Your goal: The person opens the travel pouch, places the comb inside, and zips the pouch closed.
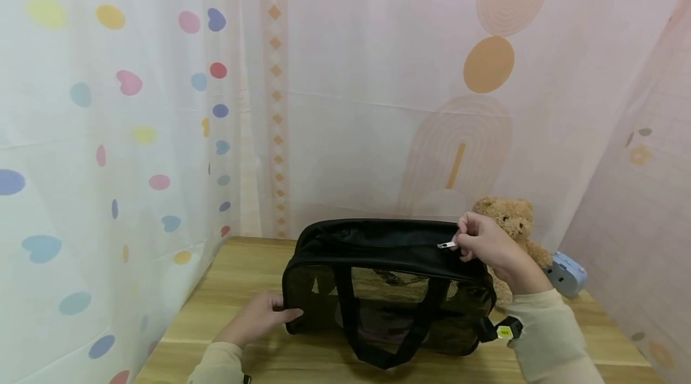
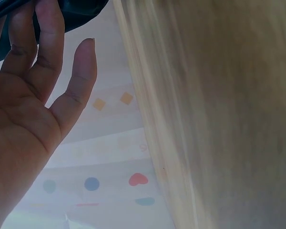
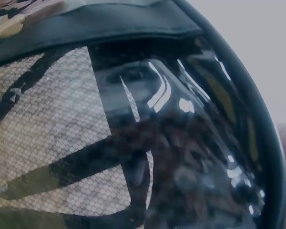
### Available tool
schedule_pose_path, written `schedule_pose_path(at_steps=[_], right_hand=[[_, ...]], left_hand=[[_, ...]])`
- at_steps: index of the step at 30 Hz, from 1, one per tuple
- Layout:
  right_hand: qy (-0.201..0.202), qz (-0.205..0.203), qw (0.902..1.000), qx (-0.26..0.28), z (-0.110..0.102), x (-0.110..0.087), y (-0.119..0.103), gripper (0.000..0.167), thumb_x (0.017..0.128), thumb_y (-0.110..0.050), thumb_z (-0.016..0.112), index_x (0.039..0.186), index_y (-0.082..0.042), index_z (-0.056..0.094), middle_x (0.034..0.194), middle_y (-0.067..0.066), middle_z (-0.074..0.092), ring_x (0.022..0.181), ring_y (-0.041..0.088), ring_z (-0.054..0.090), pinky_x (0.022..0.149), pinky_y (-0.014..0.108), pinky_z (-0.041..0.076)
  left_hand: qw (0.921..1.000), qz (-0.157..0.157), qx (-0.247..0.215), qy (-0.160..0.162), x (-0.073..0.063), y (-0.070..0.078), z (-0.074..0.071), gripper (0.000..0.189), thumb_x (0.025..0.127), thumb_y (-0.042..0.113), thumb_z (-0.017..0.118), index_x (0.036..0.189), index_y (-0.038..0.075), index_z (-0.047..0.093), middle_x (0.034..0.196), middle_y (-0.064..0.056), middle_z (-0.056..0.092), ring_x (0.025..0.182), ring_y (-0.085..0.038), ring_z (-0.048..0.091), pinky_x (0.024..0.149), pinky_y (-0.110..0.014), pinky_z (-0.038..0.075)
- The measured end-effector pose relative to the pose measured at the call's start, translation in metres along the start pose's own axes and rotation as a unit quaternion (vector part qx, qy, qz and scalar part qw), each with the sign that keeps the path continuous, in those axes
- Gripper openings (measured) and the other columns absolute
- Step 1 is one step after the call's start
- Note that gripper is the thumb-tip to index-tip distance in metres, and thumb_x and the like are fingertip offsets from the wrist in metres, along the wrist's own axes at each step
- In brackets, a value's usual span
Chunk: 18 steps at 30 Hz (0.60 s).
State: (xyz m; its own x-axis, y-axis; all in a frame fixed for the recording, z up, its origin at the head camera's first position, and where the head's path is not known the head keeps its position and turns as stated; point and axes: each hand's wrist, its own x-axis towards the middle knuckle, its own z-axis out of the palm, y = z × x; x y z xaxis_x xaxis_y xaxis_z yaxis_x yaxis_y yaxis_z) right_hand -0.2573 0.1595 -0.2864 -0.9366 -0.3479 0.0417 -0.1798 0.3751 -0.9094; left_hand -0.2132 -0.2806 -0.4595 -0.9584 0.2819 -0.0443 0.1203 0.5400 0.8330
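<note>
A black handbag (image 1: pixel 388 258) with see-through and mesh sides stands on the wooden table, its strap handle (image 1: pixel 384 360) hanging down in front. At the top right end my right hand (image 1: pixel 483 246) pinches the silver zipper pull (image 1: pixel 447 245) between thumb and fingers. My left hand (image 1: pixel 259 318) is at the bag's left end, thumb lying over the front corner in the head view. In the left wrist view its fingers (image 2: pixel 50 43) reach the bag's dark edge, while the thumb stands apart and fairly straight. Close up, the right wrist view shows the bag's mesh panel (image 3: pixel 76 114) and glossy clear side.
Behind my right hand sits a tan teddy bear (image 1: pixel 507 216). A light blue power socket block (image 1: pixel 567 274) lies to its right. Patterned curtains (image 1: pixel 345 102) hang around the wooden table (image 1: pixel 243 264) at the back and both sides.
</note>
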Motion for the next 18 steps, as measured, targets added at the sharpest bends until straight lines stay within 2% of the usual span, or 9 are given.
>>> schedule_pose_path(at_steps=[5, 11, 18], right_hand=[[0.001, 0.002, 1.0, 0.003, -0.008, -0.004, 0.002, 0.016, 0.099, 0.003, 0.044, 0.088, -0.005, 0.038, 0.09, 0.009, 0.058, 0.067, 0.016, 0.051, 0.061, 0.03, 0.046], [0.009, 0.004, 0.9999, -0.012, -0.018, -0.006, 0.011, 0.017, 0.101, 0.001, 0.045, 0.088, -0.007, 0.038, 0.09, 0.007, 0.059, 0.075, 0.016, 0.058, 0.065, 0.031, 0.052], [0.021, 0.003, 0.9998, -0.001, -0.027, -0.011, 0.021, 0.017, 0.102, 0.002, 0.044, 0.089, -0.005, 0.038, 0.09, 0.008, 0.059, 0.082, 0.016, 0.061, 0.067, 0.032, 0.053]], left_hand=[[1.0, 0.003, 0.002, -0.002, 0.0, 0.0, 0.0, 0.032, 0.094, 0.04, 0.072, 0.079, 0.012, 0.078, 0.074, 0.001, 0.07, 0.068, -0.012, 0.05, 0.067, -0.029, 0.043], [1.0, 0.005, 0.004, 0.0, 0.001, 0.0, 0.001, 0.032, 0.093, 0.04, 0.073, 0.078, 0.013, 0.078, 0.071, 0.0, 0.069, 0.065, -0.01, 0.048, 0.066, -0.029, 0.043], [1.0, 0.006, 0.002, -0.002, 0.0, -0.001, -0.001, 0.032, 0.094, 0.04, 0.072, 0.079, 0.012, 0.078, 0.072, -0.001, 0.069, 0.065, -0.01, 0.049, 0.066, -0.028, 0.043]])
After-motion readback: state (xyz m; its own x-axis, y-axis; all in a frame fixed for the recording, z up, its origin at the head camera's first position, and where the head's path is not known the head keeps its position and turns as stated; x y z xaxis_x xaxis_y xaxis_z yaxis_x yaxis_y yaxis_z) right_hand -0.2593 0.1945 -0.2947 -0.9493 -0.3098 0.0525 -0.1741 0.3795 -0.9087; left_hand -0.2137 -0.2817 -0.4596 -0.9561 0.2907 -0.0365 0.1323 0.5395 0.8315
